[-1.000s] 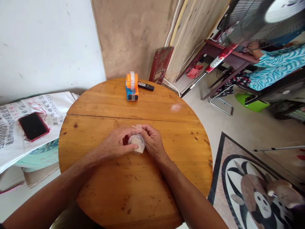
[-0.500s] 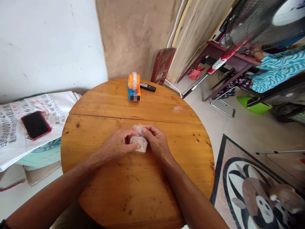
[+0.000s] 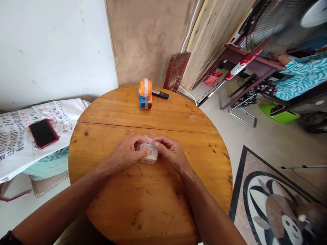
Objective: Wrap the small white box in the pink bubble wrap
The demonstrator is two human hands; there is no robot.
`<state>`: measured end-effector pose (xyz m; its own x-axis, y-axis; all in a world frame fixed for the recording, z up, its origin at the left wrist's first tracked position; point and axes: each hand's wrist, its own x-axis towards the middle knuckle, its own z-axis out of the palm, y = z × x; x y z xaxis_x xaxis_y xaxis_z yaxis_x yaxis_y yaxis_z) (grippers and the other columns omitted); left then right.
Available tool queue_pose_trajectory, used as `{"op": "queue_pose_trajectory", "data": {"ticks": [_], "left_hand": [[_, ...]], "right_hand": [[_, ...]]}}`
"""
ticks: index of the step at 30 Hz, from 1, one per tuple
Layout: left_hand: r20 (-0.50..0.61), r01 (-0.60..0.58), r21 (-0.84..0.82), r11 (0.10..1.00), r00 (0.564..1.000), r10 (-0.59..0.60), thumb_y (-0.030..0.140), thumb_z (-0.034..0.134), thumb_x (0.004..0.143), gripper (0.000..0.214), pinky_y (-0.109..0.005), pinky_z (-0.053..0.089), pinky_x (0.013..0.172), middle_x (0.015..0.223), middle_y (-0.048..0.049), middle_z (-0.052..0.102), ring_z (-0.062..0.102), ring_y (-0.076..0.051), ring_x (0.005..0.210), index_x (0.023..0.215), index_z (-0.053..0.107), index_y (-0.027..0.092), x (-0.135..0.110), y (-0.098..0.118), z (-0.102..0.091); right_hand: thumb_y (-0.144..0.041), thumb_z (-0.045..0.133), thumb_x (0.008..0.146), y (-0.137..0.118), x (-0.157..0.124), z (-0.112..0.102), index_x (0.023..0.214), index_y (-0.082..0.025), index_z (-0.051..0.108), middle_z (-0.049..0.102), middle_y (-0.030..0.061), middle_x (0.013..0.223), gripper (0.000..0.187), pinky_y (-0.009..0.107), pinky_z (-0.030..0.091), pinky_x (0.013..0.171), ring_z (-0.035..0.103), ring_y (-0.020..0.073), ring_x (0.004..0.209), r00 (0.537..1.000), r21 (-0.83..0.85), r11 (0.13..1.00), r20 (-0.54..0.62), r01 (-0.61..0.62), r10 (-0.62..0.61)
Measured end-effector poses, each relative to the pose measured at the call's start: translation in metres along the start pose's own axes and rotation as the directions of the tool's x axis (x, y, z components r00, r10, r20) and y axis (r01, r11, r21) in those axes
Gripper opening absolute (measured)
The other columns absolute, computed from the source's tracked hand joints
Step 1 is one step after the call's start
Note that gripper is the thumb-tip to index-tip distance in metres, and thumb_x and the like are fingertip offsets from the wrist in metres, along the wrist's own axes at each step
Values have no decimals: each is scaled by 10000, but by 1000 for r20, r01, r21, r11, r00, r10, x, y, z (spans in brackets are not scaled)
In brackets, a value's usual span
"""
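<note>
A small pale bundle wrapped in clear plastic (image 3: 149, 153) rests on the round wooden table (image 3: 153, 204), near its middle. My left hand (image 3: 126, 153) pinches its left side with thumb and fingers closed. My right hand (image 3: 170, 153) grips its right side and top, fingers curled over the wrap. An orange and blue tape dispenser (image 3: 145, 94) stands at the far edge of the table. A dark remote (image 3: 160, 94) lies just to the right of it.
A black phone in a red case (image 3: 43, 133) lies on a printed white sack (image 3: 20, 136) left of the table. A dark red chair (image 3: 176, 69) stands behind the table. At right are a fan (image 3: 281, 23), a person in a blue patterned garment (image 3: 301, 73) and a panda floor mat (image 3: 281, 211).
My hands stay on the bundle; the fingers have shifted a little, pressing the wrap flatter. The camera has drifted slightly, so everything sits a bit further right.
</note>
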<state>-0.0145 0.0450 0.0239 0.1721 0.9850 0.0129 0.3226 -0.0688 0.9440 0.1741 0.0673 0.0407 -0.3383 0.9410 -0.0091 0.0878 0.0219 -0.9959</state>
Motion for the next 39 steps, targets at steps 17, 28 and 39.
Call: {"op": "queue_pose_trajectory", "data": {"ticks": [17,28,39], "left_hand": [[195,125,-283,951,978,-70,379,675,786,369,-347,534,786,1010,-85,710,670,-213,890,1066,643,140,6,11,-5],[356,178,-405,897,934,-24,340,670,825,398,-353,504,891,1140,-68,697,650,-220,1039,1192,621,195,6,15,-6],[334,221,-449,866,940,-67,296,726,765,551,-344,513,861,1173,-84,691,651,-217,1017,1285,579,185,9,1,-7]], "right_hand": [[-269,807,629,-9,-6,-2,1120,-204,567,680,45,974,551,331,535,728,651,185,816,984,-125,986,129,-107,123],[-302,839,616,0,-3,-6,1151,-221,535,715,56,998,621,363,553,786,698,209,868,981,50,981,55,-187,184],[-397,762,726,0,-2,-8,1178,-210,549,702,79,1062,534,367,538,844,680,221,972,995,66,993,-37,-93,96]]}}
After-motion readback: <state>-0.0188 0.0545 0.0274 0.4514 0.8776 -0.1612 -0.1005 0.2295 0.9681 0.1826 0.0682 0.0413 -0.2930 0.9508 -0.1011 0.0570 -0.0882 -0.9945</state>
